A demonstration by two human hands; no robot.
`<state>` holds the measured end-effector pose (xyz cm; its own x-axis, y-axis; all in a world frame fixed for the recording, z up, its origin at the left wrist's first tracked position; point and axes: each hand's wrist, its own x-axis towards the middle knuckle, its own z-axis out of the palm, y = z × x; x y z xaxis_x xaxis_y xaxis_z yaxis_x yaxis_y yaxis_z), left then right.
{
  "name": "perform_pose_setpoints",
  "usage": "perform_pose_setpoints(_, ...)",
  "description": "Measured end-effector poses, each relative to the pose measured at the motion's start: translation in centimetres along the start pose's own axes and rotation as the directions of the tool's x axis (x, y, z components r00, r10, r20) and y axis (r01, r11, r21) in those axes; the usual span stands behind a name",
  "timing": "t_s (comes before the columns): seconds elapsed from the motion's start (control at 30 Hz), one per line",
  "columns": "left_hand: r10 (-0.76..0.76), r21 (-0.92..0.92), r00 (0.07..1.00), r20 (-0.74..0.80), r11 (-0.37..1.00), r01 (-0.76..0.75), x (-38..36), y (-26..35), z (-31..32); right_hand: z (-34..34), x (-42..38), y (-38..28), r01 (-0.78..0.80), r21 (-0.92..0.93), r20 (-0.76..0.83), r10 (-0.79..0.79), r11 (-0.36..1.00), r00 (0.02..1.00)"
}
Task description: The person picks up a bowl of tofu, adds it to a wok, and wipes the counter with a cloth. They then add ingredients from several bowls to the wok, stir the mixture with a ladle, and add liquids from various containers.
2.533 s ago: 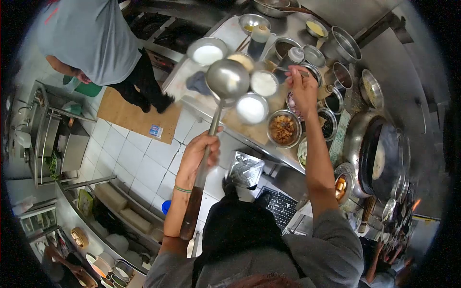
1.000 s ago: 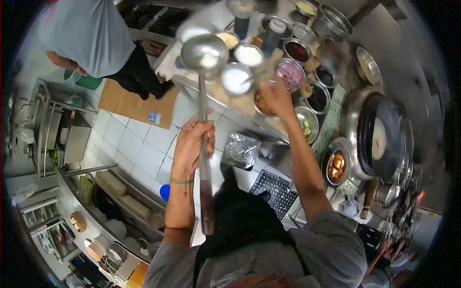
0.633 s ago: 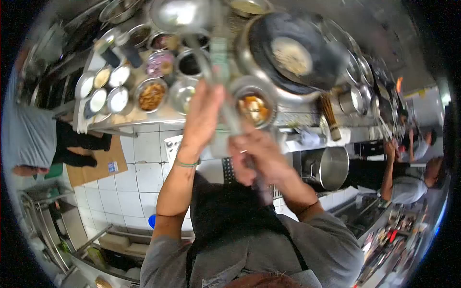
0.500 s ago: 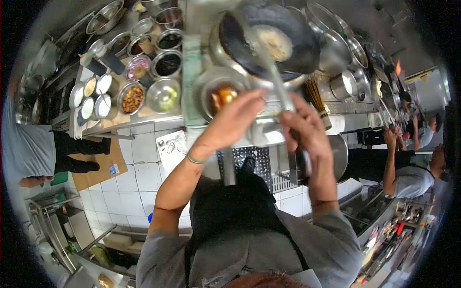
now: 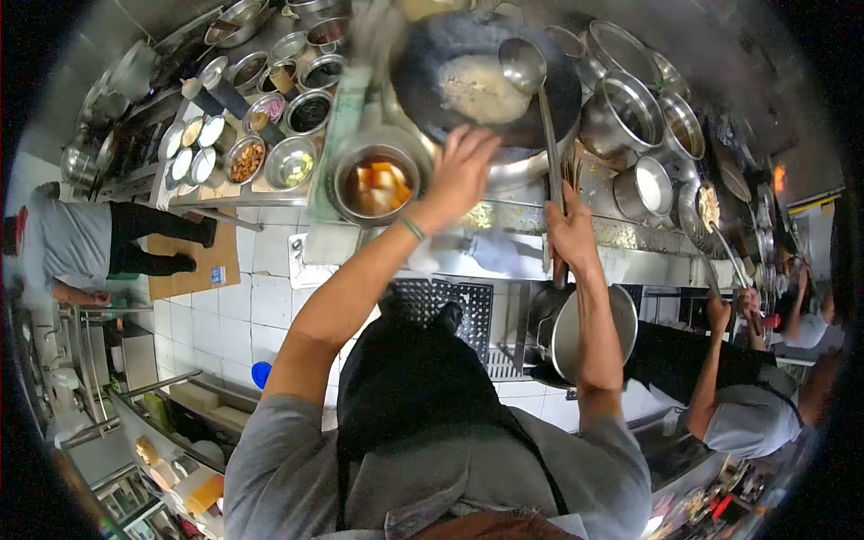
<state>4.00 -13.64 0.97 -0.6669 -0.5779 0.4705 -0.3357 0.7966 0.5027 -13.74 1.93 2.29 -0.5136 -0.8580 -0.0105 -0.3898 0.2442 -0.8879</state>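
Observation:
My right hand [image 5: 571, 230] is wrapped around the long handle of a ladle [image 5: 524, 67], whose bowl sits at the right side of the pale liquid [image 5: 481, 90] in a dark wok [image 5: 416, 63]. Fingers stretched forward, my left hand [image 5: 462, 173] is at the front edge of the wok, with nothing visible in it. Left of that hand stands a metal pot [image 5: 342, 187] of brown liquid with orange and white chunks.
Bowls of ingredients, including a bowl of brown pieces [image 5: 246, 160], crowd the counter at left. Steel pots [image 5: 621, 112] stand right of the wok. A large pot [image 5: 625, 328] is below my right forearm. One person [image 5: 751, 414] works at right; another [image 5: 76, 234] stands at left.
The ladle has gone from a blurred position across the wok to resting its bowl in the liquid. My left hand has moved up from near the metal pot to the wok's front edge.

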Motion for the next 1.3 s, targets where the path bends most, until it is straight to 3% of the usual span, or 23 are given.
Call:
perform_pose_setpoints(0.07, -0.020, -0.017, 0.998, -0.062, 1.000, 0.019, 1.6, -0.8, 0.5, -0.6, 0.2, -3.1, -0.254, 0.249, 0.205, 0.205, 0.935, 0.957)
perform_pose_setpoints(0.1, -0.057, -0.062, 0.997, -0.050, 0.997, 0.054, 2.6, -1.3, 0.5, -1.2, 2.3, -2.4, -0.304, 0.203, 0.324, 0.229, 0.931, 0.918)
perform_pose_setpoints(0.2, -0.128, -0.161, 0.991, 0.030, 0.978, 0.131, 4.0, -2.5, 0.3, 0.5, 5.6, -1.4, -0.354, 0.405, 0.291, 0.248, 0.843, 0.924)
perform_pose_setpoints(0.27, -0.104, -0.174, 0.983, 0.149, 0.976, 0.129, 4.4, -3.6, -0.4, 2.0, 4.7, -1.6, -0.185, 0.139, 0.098, 0.172, 0.973, 0.980)
perform_pose_setpoints(0.3, -0.093, -0.159, 0.986, 0.141, 0.981, 0.115, 4.3, -4.2, 0.1, 1.9, 4.2, 0.2, -0.033, -0.021, 0.050, 0.034, 0.999, 0.998)
perform_pose_setpoints(0.33, -0.085, -0.191, 0.996, 0.022, 0.978, 0.087, 3.8, -4.4, 1.0, 1.6, 2.8, 0.2, -0.020, -0.043, 0.057, 0.023, 0.999, 0.998)
perform_pose_setpoints(0.37, -0.088, -0.197, 0.996, 0.019, 0.976, 0.090, 3.8, -4.7, 1.5, 1.3, 1.4, 0.0, -0.007, -0.066, 0.063, 0.011, 0.998, 0.998)
perform_pose_setpoints(0.43, -0.110, -0.197, 0.993, 0.033, 0.974, 0.114, 3.8, -4.7, 1.5, 0.4, -1.2, -4.1, -0.278, 0.101, 0.172, 0.259, 0.955, 0.951)
perform_pose_setpoints(0.53, -0.115, -0.199, 0.992, 0.059, 0.972, 0.124, 4.0, -4.6, 1.1, 0.1, 3.2, -3.6, -0.348, 0.167, 0.406, 0.258, 0.922, 0.877)
perform_pose_setpoints(0.57, -0.113, -0.204, 0.992, 0.061, 0.971, 0.123, 4.1, -4.6, 1.0, 1.4, 4.2, -5.1, -0.351, 0.201, 0.343, 0.270, 0.915, 0.900)
perform_pose_setpoints(0.67, -0.114, -0.155, 0.989, 0.096, 0.980, 0.128, 3.5, -4.3, 0.3, 3.4, 5.1, -4.0, -0.100, -0.174, 0.087, 0.117, 0.980, 0.989)
perform_pose_setpoints(0.7, -0.098, -0.145, 0.993, 0.061, 0.984, 0.106, 3.1, -3.8, -0.2, 3.6, 4.4, -3.4, 0.096, -0.418, 0.024, -0.095, 0.904, 0.995)
perform_pose_setpoints(0.8, -0.096, -0.182, 0.994, 0.049, 0.978, 0.103, 1.7, -1.4, -3.1, 0.9, 0.7, -2.9, 0.216, -0.245, 0.073, -0.204, 0.945, 0.976)
perform_pose_setpoints(0.83, -0.093, -0.206, 0.996, -0.012, 0.975, 0.089, 1.4, -1.0, -3.5, -0.4, 1.0, -3.7, 0.025, -0.184, 0.111, -0.004, 0.983, 0.994)
perform_pose_setpoints(0.93, -0.066, -0.228, 0.994, -0.083, 0.973, 0.046, 2.1, -3.4, -0.9, 0.4, 3.2, -5.9, 0.048, -0.291, 0.053, -0.034, 0.955, 0.998)
perform_pose_setpoints(1.0, -0.065, -0.204, 0.996, -0.066, 0.978, 0.051, 2.4, -3.9, 0.0, 1.3, 6.9, -2.4, 0.264, -0.662, -0.029, -0.376, 0.701, 0.926)
perform_pose_setpoints(1.07, -0.076, -0.223, 0.997, -0.025, 0.972, 0.068, 1.6, -2.7, -1.3, 1.3, 7.3, -2.8, 0.227, -0.627, -0.011, -0.300, 0.746, 0.954)
perform_pose_setpoints(1.1, -0.064, -0.204, 0.993, -0.103, 0.978, 0.042, 1.3, -2.1, -1.6, 0.8, 6.5, -2.9, 0.229, -0.628, 0.024, -0.275, 0.743, 0.961)
perform_pose_setpoints(1.17, -0.063, -0.231, 0.994, -0.093, 0.972, 0.040, 1.4, -1.9, -2.3, -1.2, 4.4, -2.6, 0.255, -0.565, 0.138, -0.215, 0.785, 0.967)
perform_pose_setpoints(1.27, -0.076, -0.211, 0.993, -0.094, 0.976, 0.055, 1.8, -3.0, -1.5, -3.6, 3.1, -4.1, 0.118, -0.440, 0.159, -0.052, 0.890, 0.986)
perform_pose_setpoints(1.3, -0.076, -0.199, 0.991, -0.113, 0.979, 0.052, 1.7, -3.2, -1.0, -3.6, 3.1, -4.1, 0.192, -0.532, 0.105, -0.161, 0.824, 0.981)
